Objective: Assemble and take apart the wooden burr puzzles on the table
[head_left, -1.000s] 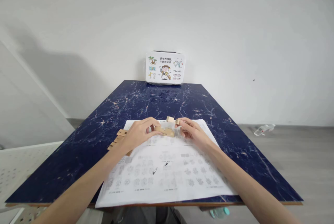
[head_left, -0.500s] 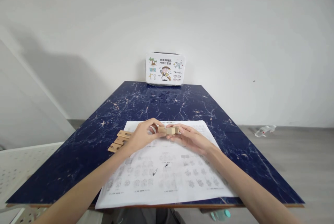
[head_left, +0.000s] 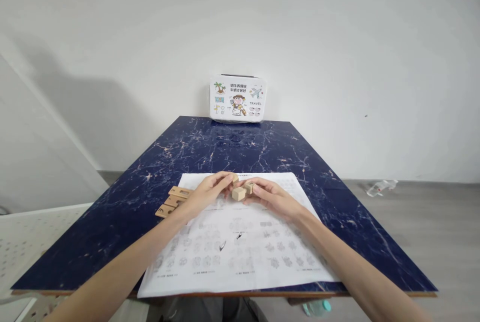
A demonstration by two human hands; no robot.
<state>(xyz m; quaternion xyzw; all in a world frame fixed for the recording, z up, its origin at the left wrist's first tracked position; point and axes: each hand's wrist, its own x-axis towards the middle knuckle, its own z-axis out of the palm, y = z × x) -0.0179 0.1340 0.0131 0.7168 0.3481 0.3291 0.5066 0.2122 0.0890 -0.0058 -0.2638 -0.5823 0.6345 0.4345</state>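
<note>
Over the printed sheet (head_left: 232,257), my left hand (head_left: 210,189) is closed, pinching a small pale wooden block (head_left: 235,178) that its fingers mostly cover. Just to the right, my right hand (head_left: 273,197) is closed around a notched wooden block (head_left: 239,193), whose two raised cube-like parts face me. The two blocks are close together; whether they touch cannot be made out. Left of my left hand lie several flat notched wooden pieces (head_left: 165,210) with dark marks, partly hidden by that hand.
A blue marbled table (head_left: 240,149) carries the sheet, which has two small dark slivers (head_left: 222,246) on it. At the far edge a white printed case (head_left: 238,99) stands against the wall. A clear plastic bottle (head_left: 380,188) lies on the floor at right.
The wooden blocks, lined up end to end between my hands before, are now turned and apart. My left hand has lifted its block slightly up and away; the right one's block is tilted toward me.
</note>
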